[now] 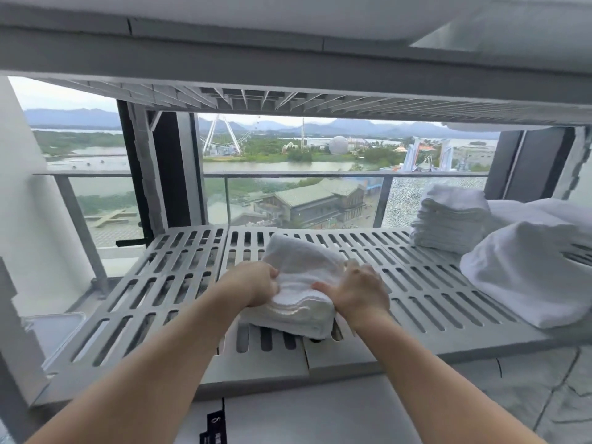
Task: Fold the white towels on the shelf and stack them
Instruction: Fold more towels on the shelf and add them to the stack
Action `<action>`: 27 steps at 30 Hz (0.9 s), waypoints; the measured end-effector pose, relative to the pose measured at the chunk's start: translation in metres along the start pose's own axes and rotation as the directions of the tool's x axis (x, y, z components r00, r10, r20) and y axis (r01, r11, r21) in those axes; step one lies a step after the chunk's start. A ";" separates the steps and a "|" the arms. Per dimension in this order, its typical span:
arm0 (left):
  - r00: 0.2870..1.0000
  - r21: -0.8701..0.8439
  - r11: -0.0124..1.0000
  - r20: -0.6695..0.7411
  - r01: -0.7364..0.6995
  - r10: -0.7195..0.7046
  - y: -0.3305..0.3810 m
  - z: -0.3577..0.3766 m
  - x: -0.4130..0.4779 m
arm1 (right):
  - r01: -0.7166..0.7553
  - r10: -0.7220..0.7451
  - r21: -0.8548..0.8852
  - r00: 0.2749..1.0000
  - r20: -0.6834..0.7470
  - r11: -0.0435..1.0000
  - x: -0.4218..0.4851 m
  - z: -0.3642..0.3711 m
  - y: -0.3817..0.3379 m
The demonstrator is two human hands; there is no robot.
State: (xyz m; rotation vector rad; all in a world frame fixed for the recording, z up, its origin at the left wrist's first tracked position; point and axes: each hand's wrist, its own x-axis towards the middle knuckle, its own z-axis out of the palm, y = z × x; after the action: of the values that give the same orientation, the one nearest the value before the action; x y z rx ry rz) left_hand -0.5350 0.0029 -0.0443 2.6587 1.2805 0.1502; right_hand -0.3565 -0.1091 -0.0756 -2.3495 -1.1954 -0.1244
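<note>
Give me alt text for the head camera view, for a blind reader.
The left hand and right hand grip a folded white towel on a slatted grey shelf. To the right sit a stack of folded towels and an unfolded towel heap.

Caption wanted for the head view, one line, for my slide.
Left hand and right hand hold a folded towel on the shelf; stack beyond.

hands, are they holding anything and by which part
Both hold the folded white towel lying on the slatted shelf: the left hand grips its left side, the right hand its right side, near the end closest to the person.
</note>
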 end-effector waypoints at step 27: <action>0.963 -0.502 0.838 -0.255 -0.212 0.091 0.023 0.024 -0.009 | 0.137 -0.015 0.512 0.972 -0.234 0.848 -0.018 0.001 -0.009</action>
State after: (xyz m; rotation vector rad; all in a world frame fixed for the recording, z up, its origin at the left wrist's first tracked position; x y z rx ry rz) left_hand -0.5192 -0.0213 -0.0626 2.2950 0.9006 0.7313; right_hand -0.3746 -0.1177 -0.0788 -1.7577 -1.0500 -0.0715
